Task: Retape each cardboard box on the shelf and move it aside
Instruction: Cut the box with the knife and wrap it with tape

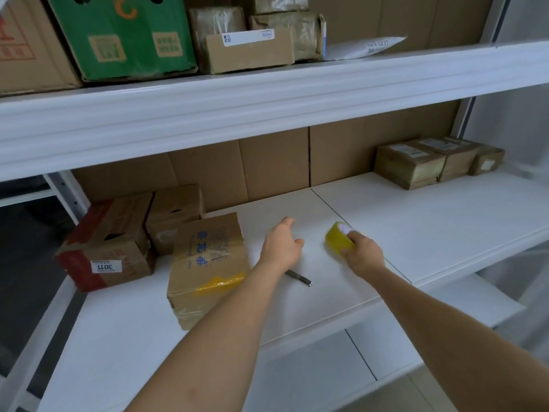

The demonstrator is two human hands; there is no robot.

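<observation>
A cardboard box with blue print (pixel 208 263) stands on the white middle shelf (pixel 430 233), a strip of yellow tape across its near face. My left hand (pixel 280 242) hovers just right of this box, fingers relaxed and holding nothing. Further right, my right hand (pixel 364 252) grips a roll of yellow tape (pixel 338 237) low over the shelf. A small metal cutter (pixel 298 277) lies on the shelf, partly hidden under my left wrist. Three taped boxes (pixel 427 162) sit together at the shelf's far right.
A red-edged box labelled 3011 (pixel 110 251) and a plain box (pixel 175 212) sit at the left behind the printed one. The upper shelf (pixel 267 93) carries a green box (pixel 124 37), several small parcels and a white envelope (pixel 365 47). Brown cardboard lines the back.
</observation>
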